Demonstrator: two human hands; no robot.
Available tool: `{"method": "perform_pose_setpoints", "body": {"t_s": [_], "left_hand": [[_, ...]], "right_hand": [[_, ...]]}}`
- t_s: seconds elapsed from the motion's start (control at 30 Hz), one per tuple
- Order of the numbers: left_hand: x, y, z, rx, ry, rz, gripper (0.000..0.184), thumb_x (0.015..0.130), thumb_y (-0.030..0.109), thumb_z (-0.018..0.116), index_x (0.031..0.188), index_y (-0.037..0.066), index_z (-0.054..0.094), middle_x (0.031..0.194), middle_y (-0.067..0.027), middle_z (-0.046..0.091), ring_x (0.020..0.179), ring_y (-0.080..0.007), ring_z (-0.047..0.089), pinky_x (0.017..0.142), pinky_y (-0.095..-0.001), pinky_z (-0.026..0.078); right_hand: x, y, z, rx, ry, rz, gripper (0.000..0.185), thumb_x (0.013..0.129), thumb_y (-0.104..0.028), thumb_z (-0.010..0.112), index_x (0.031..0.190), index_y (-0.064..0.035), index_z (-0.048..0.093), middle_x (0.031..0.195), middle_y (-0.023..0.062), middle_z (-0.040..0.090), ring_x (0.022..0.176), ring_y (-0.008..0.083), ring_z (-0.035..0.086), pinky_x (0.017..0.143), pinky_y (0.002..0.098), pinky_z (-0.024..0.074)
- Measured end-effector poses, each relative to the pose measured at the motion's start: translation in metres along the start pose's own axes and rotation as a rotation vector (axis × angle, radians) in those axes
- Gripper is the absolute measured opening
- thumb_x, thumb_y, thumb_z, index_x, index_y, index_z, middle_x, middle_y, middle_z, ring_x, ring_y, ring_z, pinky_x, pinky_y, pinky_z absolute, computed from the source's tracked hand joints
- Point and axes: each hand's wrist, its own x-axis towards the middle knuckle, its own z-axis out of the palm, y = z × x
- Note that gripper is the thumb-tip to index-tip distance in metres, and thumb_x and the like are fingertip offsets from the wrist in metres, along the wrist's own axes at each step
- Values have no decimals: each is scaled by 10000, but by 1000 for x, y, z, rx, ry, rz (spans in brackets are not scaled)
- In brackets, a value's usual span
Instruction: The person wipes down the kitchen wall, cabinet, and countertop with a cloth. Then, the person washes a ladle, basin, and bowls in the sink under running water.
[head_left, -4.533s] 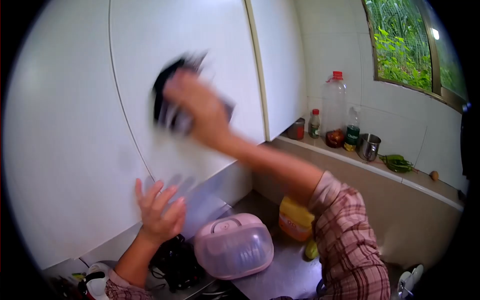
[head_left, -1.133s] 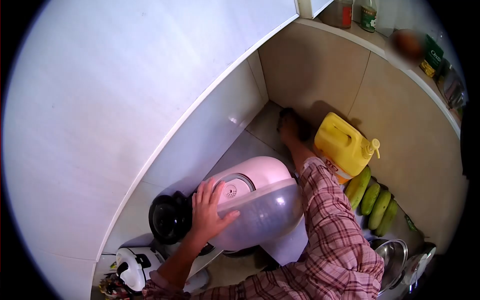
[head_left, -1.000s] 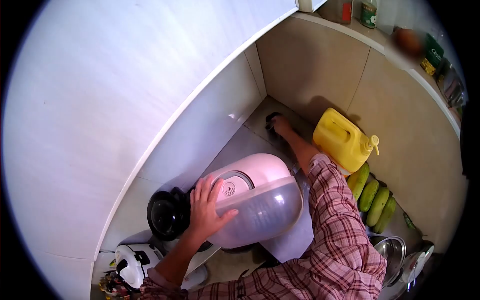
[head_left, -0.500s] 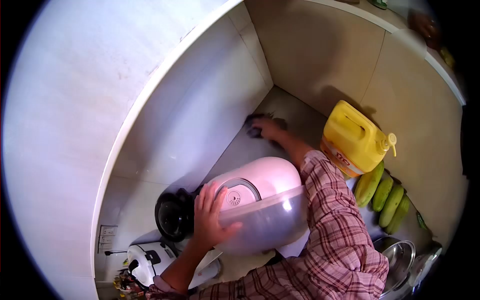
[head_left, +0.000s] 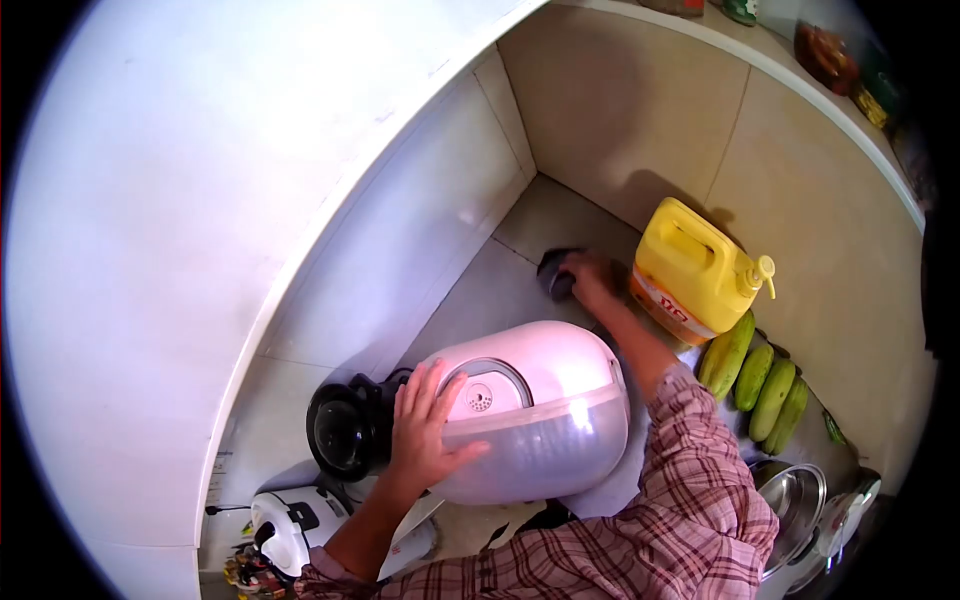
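Observation:
My right hand [head_left: 588, 278] is closed on a dark cloth [head_left: 556, 275], pressed on the grey tiled counter [head_left: 480, 300] in the corner behind the pink box. Spread out, the fingers of my left hand [head_left: 422, 430] rest on the near left side of the pink box [head_left: 545, 355], which has a clear, cloudy front cover and a grey handle. Just right of my right forearm stands a yellow jug [head_left: 690, 265] with a pump top.
Several green gourds [head_left: 770, 400] lie right of the jug, with metal bowls [head_left: 795, 510] below them. A black pot [head_left: 345, 430] and a white appliance [head_left: 290, 525] are at the left. A white cabinet [head_left: 180, 250] overhangs the upper left; a ledge [head_left: 770, 50] with bottles runs along the right wall.
Earlier my right hand rubbed the cloth on the cabinet door, then reached down to the corner. Over the last half second it moved right, away from the left wall. My left hand stays on the box.

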Motion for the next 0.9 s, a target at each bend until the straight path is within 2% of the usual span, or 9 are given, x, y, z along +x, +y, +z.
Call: {"method": "perform_pose_setpoints", "body": {"t_s": [0.07,0.13,0.27,0.37,0.47,0.53,0.67,0.8,0.9], "left_hand": [[0,0,0,1,8,-4,874,729,615,690,1384,71,493,1475,-211,385,1346,-443,350,1082,-556,280],[0,1,0,-15,23,-15,855,703,566,744,1376,97,505,1469,-196,391,1338,-427,358,1052,-579,289],[2,-2,-1,-10,30,-19,862,698,584,737,1374,100,510,1468,-190,393,1342,-417,357,1051,-580,290],[6,-4,-2,-10,13,-31,863,701,610,720,1370,105,515,1457,-189,404,1343,-415,356,1051,-579,290],[4,-3,-2,-15,-5,-41,890,735,660,657,1386,73,501,1476,-212,391,1355,-445,342,1099,-554,265],[4,-1,-2,-10,-3,-43,886,735,654,659,1386,75,501,1478,-212,389,1359,-444,338,1102,-553,259],[3,0,-3,-8,-1,-54,876,737,641,664,1387,78,499,1483,-209,381,1365,-443,331,1104,-554,252],[3,1,-3,-1,-17,-53,878,736,641,667,1388,79,496,1484,-209,377,1365,-444,330,1101,-555,254],[2,-2,-2,-8,-22,-53,878,733,636,674,1389,81,495,1482,-210,378,1363,-443,332,1101,-553,255]], "right_hand": [[29,2,-1,-167,275,59,259,830,-71,534,1056,-77,661,1099,135,625,999,363,584,894,450,462],[60,7,6,-225,258,279,278,882,-116,494,1122,-70,627,1183,157,575,1057,376,556,919,472,445],[120,7,34,-176,180,535,386,884,-179,549,1233,-16,531,1265,180,528,1217,367,478,1007,484,401],[161,22,91,-225,-119,591,443,877,-218,578,1282,-50,522,1336,202,478,1263,358,448,1003,521,405],[169,-25,77,-156,-435,57,518,844,-213,624,1333,-89,510,1415,217,411,1278,354,439,994,547,416],[156,-60,107,-187,-404,98,523,806,-167,659,1316,-135,544,1480,178,359,1285,355,432,983,548,431],[111,-87,109,-41,-585,-333,500,749,-139,698,1240,-189,618,1442,95,448,1250,354,479,1006,496,432],[63,-135,112,616,-950,-1081,350,709,-122,685,1054,-170,725,1278,98,609,1196,290,550,1005,393,440],[60,-139,134,751,-1079,-1211,328,742,-149,664,1062,-189,726,1264,108,624,1136,315,585,965,413,461]]}}
